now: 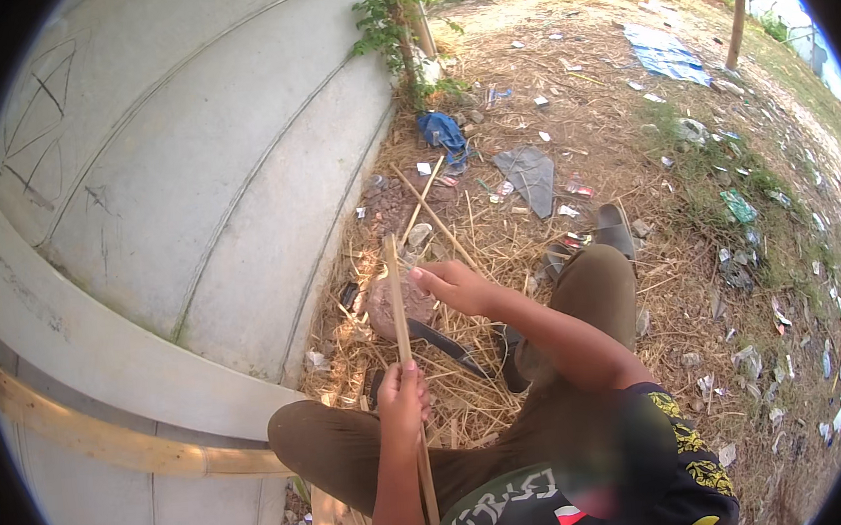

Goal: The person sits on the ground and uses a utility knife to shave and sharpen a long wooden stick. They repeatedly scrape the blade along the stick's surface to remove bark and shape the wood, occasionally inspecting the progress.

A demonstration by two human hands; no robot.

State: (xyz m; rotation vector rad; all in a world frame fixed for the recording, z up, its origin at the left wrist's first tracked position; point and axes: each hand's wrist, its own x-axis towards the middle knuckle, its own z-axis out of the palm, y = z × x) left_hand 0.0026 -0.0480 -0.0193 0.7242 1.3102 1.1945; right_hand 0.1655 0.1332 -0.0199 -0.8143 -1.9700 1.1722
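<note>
My left hand (403, 400) is wrapped round a long, flat bamboo strip (399, 308), which stands up between my knees with its lower end against my shirt. To the right of the strip's upper part, my right hand (450, 288) is closed, thumb and finger pressed together. Whatever it may pinch is too small to make out, and a narrow gap shows between it and the strip. Below both hands a round, brownish block (382, 307) rests on the ground. A dark machete-like blade (446, 347) lies beside it, pointing toward my foot.
A pale panel wall (238, 168) rises close on the left, with a bamboo pole (110, 430) along it. Thin sticks (442, 217), a grey cloth scrap (529, 179) and a blue plastic bag (443, 132) lie ahead. Straw and litter cover the ground to the right.
</note>
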